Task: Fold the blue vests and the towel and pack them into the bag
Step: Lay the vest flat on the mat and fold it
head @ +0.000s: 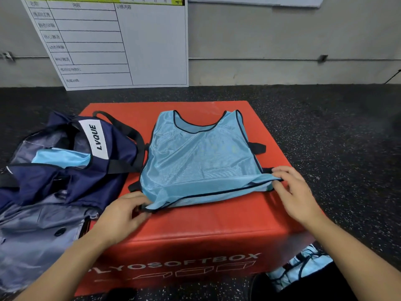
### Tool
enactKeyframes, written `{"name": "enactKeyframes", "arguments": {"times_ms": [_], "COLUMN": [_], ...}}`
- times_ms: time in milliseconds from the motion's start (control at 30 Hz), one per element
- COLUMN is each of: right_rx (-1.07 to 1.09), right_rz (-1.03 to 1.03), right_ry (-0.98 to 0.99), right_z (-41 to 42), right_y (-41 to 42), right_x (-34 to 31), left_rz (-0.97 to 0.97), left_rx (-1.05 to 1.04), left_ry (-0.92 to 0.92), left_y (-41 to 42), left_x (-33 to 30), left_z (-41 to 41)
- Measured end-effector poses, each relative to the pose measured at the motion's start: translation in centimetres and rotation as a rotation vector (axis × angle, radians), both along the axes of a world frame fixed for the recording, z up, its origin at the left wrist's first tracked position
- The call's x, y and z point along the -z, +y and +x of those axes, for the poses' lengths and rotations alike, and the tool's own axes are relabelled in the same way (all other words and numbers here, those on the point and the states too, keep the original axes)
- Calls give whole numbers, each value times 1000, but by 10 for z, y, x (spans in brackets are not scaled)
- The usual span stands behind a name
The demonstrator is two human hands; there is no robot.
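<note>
A light blue vest (pixel 199 157) with dark trim lies flat on the red soft box (pixel 195 224), neck hole toward the wall. My left hand (pixel 123 216) pinches its near left bottom corner. My right hand (pixel 293 190) pinches the near right bottom corner. The navy bag (pixel 71 168) marked LVQUE lies open at the left, partly on the box, with a folded blue vest (pixel 63 158) inside. More blue vests (pixel 301 268) lie bunched on the floor at the lower right. No towel is visible.
The red box stands on dark speckled floor (pixel 336 127). A white board (pixel 121 44) with a printed table leans against the grey wall behind. The bag's grey lining (pixel 32 235) spreads over the floor at the lower left.
</note>
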State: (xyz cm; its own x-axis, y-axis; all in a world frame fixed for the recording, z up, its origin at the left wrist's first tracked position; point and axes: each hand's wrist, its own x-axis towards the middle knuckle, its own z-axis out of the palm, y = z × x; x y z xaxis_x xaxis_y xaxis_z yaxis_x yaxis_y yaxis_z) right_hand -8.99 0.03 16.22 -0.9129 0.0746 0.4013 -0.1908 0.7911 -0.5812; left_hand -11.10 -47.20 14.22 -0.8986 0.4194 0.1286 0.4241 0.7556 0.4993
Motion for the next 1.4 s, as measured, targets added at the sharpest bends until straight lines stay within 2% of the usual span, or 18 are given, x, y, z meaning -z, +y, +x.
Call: {"name": "enactKeyframes", "arguments": {"times_ms": [100, 333, 467, 567, 667, 800, 967, 1000, 1067, 1133, 1167, 1200, 1267, 1400], "right_rx": [-13, -39, -23, -35, 7, -47, -295, -333, -361, -295, -256, -213, -159, -95], "right_rz": [-30, -657, -803, -819, -748, -625, -521, -459, -157, 102, 137, 117, -70, -397], "right_ry": [61, -57, -107, -177, -324, -348, -504, -542, -561, -459, -389, -335, -297, -230], "right_z": [-2, -14, -23, -29, -33, -29, -13, -10, -7, -11, -15, -19, -26, -37], "right_y": [-6, -21, -21, -17, -13, -10, -6, -5, 1, 8, 13, 15, 13, -4], "right_x": [-8, -21, -18, -11, -4, -15, -27, -29, -23, -12, -5, -1, 0, -7], "left_rz": [139, 571, 680, 682, 595, 550, 266, 219, 154, 123, 128, 138, 195, 526], "left_rx": [-141, -339, -464, -517, -528, -287, -36, -28, -19, -24, -22, -30, -93, -270], "left_ry": [33, -193, -276, -300, -311, -301, -360, -351, -346, -329, -315, -287, -236, -156], "left_y": [11, 34, 37, 32, 35, 30, 17, 14, 9, 7, 7, 7, 12, 23], "left_x": [-7, -40, -26, -15, -16, -19, -25, -25, -22, -21, -20, -18, -15, -6], "left_z": [-5, -13, -25, -34, -36, -39, -37, -37, -38, -38, -38, -39, -42, -56]}}
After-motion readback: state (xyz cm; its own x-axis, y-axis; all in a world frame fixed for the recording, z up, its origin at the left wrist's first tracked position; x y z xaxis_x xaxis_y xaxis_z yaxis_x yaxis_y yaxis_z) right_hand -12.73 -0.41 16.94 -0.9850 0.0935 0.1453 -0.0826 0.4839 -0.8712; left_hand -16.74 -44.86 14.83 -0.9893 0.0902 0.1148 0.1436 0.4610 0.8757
